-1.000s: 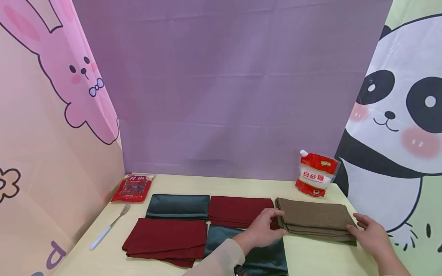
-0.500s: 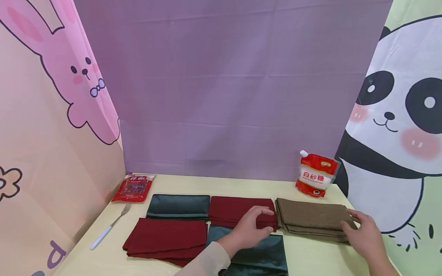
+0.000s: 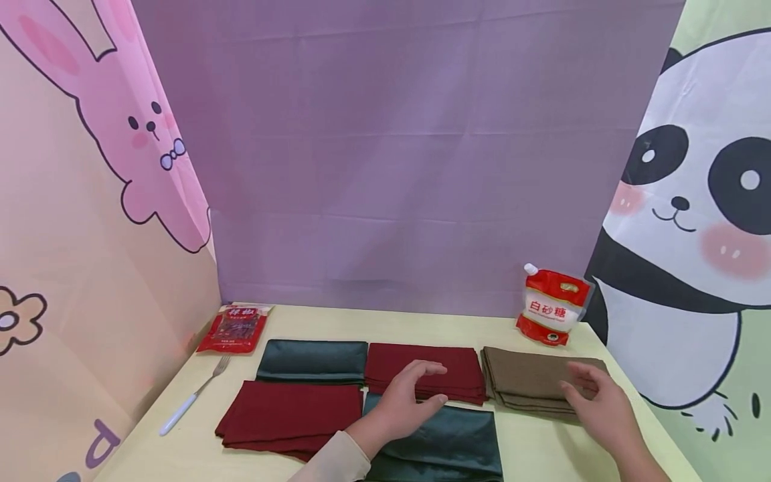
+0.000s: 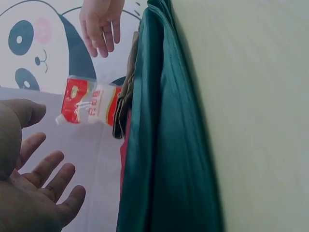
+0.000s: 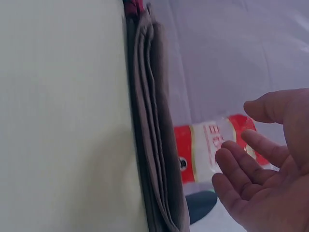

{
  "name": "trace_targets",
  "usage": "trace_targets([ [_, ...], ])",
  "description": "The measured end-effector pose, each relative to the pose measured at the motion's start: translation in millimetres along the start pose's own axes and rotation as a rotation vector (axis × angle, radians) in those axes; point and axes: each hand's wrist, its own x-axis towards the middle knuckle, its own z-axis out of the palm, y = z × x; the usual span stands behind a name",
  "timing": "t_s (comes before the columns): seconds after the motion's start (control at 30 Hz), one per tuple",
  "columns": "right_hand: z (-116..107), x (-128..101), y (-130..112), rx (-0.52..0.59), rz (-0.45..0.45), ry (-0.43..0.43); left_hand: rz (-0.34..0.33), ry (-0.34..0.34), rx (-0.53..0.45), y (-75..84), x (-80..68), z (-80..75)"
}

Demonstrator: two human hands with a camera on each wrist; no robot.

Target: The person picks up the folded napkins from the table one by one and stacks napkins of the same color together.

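Pale yellow table (image 3: pixel 542 455) bearing five folded cloths: two red (image 3: pixel 289 415), two green (image 3: pixel 312 360), one brown (image 3: pixel 524 378); fork (image 3: pixel 191 396), two packets (image 3: pixel 235 328)

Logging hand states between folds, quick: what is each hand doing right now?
Left hand: open, holding nothing, above the near green cloth.
Right hand: open, holding nothing, above the brown cloth.

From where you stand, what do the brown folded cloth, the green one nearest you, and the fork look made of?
The brown cloth looks like matte woven fabric, perhaps linen or cotton: dull, several stacked layers at its edge. The green cloth looks like satin or velvet, with a soft sheen along its folds. The fork appears to have metal tines and a white, likely plastic, handle.
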Motion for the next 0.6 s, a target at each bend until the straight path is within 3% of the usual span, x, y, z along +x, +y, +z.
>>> trace_targets([
  [0.37, 24, -5, -20, 0.034, -0.005, -0.114, -0.017, 0.021, 0.026, -14.3, -21.3, -26.9],
  [0.6, 38, -13, -32, 0.087, -0.043, -0.144, -0.012, 0.053, 0.039, -23.2, -33.7, -42.3],
])
